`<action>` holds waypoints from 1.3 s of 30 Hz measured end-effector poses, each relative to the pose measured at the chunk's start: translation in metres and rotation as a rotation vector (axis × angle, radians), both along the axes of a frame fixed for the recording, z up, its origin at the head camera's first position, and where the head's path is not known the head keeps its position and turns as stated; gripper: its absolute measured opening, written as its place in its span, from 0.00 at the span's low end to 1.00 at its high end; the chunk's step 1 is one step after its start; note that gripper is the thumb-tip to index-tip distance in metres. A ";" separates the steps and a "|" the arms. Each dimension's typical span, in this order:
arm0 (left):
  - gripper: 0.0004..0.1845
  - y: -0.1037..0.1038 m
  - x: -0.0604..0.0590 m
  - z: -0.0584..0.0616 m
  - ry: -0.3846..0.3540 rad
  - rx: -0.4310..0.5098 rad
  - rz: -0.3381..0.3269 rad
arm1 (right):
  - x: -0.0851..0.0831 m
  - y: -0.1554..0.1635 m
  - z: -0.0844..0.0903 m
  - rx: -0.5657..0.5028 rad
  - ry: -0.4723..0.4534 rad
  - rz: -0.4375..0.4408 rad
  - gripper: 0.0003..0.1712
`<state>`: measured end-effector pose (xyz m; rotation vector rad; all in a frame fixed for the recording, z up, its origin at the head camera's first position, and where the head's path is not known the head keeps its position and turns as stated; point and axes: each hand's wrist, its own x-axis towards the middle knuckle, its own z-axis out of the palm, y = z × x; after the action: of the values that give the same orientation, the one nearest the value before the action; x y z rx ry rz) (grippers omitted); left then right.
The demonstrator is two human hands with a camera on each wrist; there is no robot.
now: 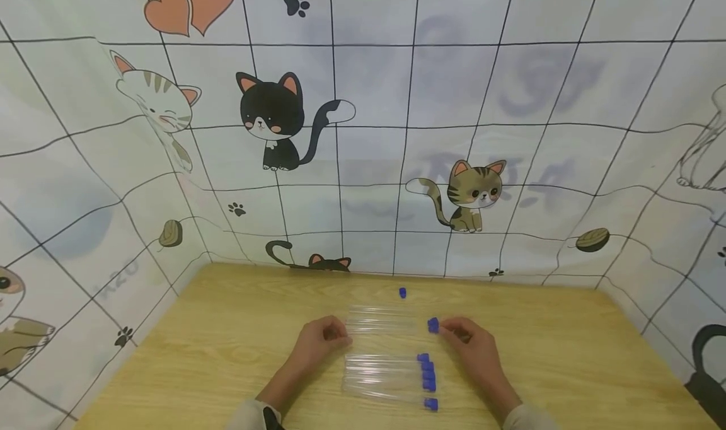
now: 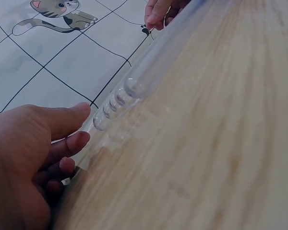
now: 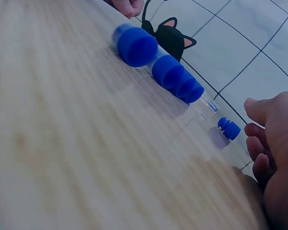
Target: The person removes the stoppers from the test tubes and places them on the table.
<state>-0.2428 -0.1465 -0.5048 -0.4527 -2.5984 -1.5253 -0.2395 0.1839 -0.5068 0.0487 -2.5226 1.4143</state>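
Note:
Two groups of clear plastic test tubes lie side by side across the table. The far tubes (image 1: 380, 319) have no caps at their right ends; the near tubes (image 1: 382, 374) have blue caps (image 1: 428, 376). My left hand (image 1: 320, 342) is at the rounded left ends of the far group, fingers loosely bent, thumb apart from them in the left wrist view. My right hand (image 1: 472, 343) is just right of a small cluster of loose blue caps (image 1: 433, 325). In the right wrist view, a gap shows between its fingers and the loose cap (image 3: 232, 129). Neither hand holds anything.
A single blue cap (image 1: 403, 292) lies beyond the far tubes, near the table's back edge. The wooden table (image 1: 238, 316) is enclosed by a white cloth (image 1: 374, 159) with grid lines and cats. A dark curved object (image 1: 706, 367) stands at the right edge.

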 end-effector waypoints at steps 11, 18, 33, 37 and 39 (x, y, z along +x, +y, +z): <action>0.05 -0.007 0.006 0.003 -0.031 -0.075 -0.144 | 0.017 -0.006 0.001 -0.041 -0.099 0.185 0.04; 0.05 -0.012 0.006 0.001 -0.040 -0.107 -0.195 | 0.019 -0.006 0.001 -0.007 -0.059 0.313 0.07; 0.05 -0.009 0.003 -0.003 0.064 -0.153 -0.171 | 0.018 -0.004 0.002 0.071 -0.023 0.372 0.08; 0.04 -0.006 0.004 -0.003 0.069 -0.153 -0.134 | 0.017 -0.003 0.001 0.060 -0.038 0.368 0.08; 0.04 -0.005 0.005 -0.002 0.073 -0.143 -0.113 | 0.017 -0.003 0.001 0.056 -0.046 0.356 0.09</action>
<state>-0.2382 -0.1513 -0.5065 -0.6659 -2.6771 -1.3311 -0.2229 0.1807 -0.5057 0.5031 -2.6888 1.4785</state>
